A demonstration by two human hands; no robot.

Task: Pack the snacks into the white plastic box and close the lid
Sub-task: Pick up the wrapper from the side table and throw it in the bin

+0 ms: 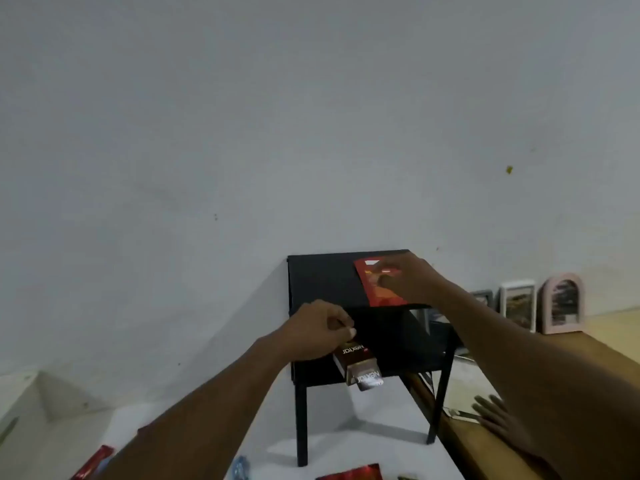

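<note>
My left hand (318, 332) is closed on a brown snack box (358, 365) marked Nextar, which rests at the front of the lower shelf of a small black side table (322, 278). My right hand (407, 277) lies on a flat red snack packet (372, 287) on the table's top, fingers pressing on it. More red packets (349, 474) lie on the white surface at the bottom edge, another (91, 462) at the lower left. No white plastic box is in view.
A grey wall stands close behind the table. To the right runs a wooden ledge (485, 441) with a mirror showing a reflected hand (491, 410). Small picture frames (517, 304) and a pink arched frame (562, 303) lean against the wall there.
</note>
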